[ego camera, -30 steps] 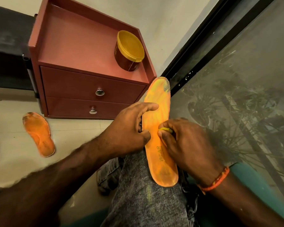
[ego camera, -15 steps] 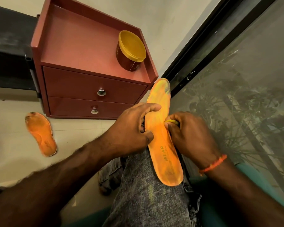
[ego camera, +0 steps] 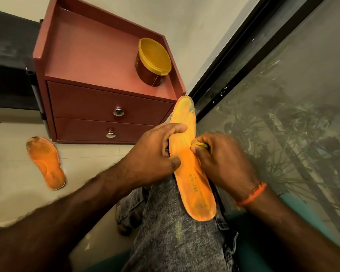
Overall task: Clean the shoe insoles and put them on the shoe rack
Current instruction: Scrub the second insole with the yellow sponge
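I saw the left hand gripping the long orange foam insole on the knee, while the right hand pinched a small yellow cloth against it.

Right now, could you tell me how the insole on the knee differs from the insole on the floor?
The insole on the knee is held by the left hand while the right hand presses a yellow cloth to it; the insole on the floor lies untouched beside the red cabinet. The knee one shows yellowish smears, the floor one dark grime at its toe. Both are orange.
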